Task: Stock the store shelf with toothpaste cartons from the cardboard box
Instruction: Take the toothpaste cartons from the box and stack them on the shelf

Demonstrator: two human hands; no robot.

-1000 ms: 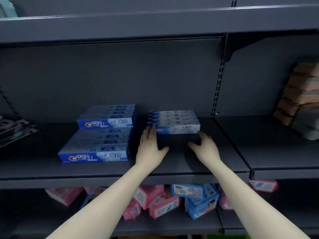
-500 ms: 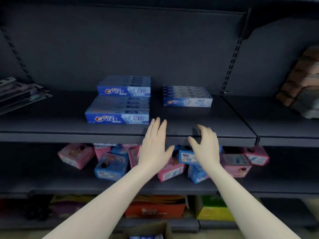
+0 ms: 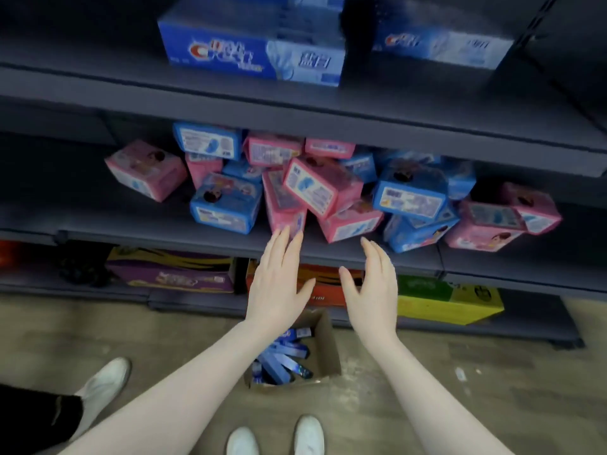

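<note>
left hand [image 3: 279, 284] spread, empty | right hand [image 3: 371, 287] spread, empty, palms facing, likely set for next grab | box [image 3: 323, 349] on floor below, near, cartons [image 3: 282, 359] inside | stocked cartons [image 3: 253, 50] far, top shelf [image 3: 98, 90]

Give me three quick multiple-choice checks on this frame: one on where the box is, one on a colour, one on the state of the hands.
1. Where is the cardboard box?
A. on the floor below the hands
B. on the top shelf
C. on the middle shelf

2. Colour of the toothpaste cartons on the upper shelf?
A. pink
B. blue
C. yellow

3. The left hand and right hand are:
A. each gripping a carton
B. open and empty
C. lifting the box

Answers: 1 A, it sits on the floor; 2 B, blue fronts; 3 B, fingers straight, nothing held.
</note>
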